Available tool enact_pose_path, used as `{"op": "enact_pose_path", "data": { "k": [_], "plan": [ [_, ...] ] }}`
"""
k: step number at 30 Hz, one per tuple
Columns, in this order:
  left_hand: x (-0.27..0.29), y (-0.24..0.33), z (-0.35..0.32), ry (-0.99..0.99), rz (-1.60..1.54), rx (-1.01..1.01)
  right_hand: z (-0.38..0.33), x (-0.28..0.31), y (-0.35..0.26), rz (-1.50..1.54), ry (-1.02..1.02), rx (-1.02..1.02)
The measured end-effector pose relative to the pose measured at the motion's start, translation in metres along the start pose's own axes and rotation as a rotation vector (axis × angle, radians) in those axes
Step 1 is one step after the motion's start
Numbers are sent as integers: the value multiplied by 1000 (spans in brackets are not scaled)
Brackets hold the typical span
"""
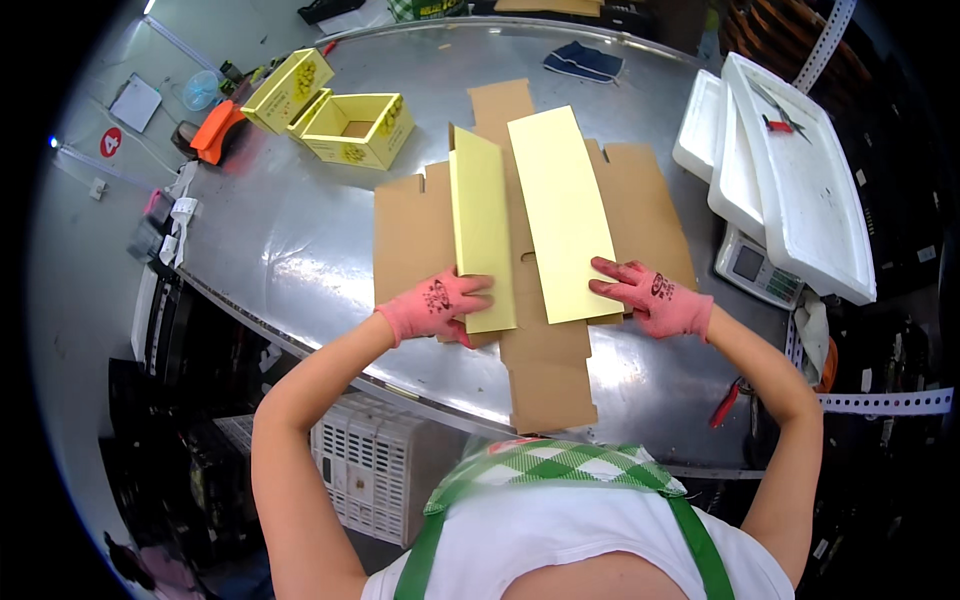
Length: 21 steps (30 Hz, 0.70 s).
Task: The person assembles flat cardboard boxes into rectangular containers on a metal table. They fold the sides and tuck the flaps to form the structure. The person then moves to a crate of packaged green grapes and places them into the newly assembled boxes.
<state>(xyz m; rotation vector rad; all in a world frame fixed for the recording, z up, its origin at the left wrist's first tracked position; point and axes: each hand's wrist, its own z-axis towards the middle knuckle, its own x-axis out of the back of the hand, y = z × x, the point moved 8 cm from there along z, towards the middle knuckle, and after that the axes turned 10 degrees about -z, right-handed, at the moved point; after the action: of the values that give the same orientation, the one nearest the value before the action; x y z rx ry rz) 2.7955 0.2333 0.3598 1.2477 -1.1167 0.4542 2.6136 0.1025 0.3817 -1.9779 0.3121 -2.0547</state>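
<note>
A cardboard box blank [548, 375] lies on the metal table, brown side up, with slotted flaps spreading to both sides. Two of its long panels are folded inward and show pale yellow faces. My left hand [436, 305], in a pink glove, grips the near end of the left yellow panel [482, 235], which stands partly raised. My right hand [655, 297], gloved the same way, rests with fingers stretched out on the near right edge of the right yellow panel [562, 215]. That panel lies nearly flat across the brown board.
Yellow boxes with grape pictures [360, 130] stand at the far left beside an orange tool [215, 132]. White foam trays [800, 180] with red-handled scissors [780, 125] rest over a scale [755, 268] at right. A dark blue cloth [584, 62] lies at the back.
</note>
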Motion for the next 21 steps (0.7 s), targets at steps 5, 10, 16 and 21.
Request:
{"op": "enact_pose_path", "data": {
  "k": [5,10,16,21],
  "plan": [
    [1,-22,-5,162,-134,45,-1,-6,23,-136,91,137],
    [39,-70,-15,585,-651,467,27,22,33,-68,313,48],
    [103,-45,-14,1168,-901,310,32,102,49,426,936,-438],
    [76,59,-5,781,54,266,13,76,-26,-91,598,-141]
  ]
}}
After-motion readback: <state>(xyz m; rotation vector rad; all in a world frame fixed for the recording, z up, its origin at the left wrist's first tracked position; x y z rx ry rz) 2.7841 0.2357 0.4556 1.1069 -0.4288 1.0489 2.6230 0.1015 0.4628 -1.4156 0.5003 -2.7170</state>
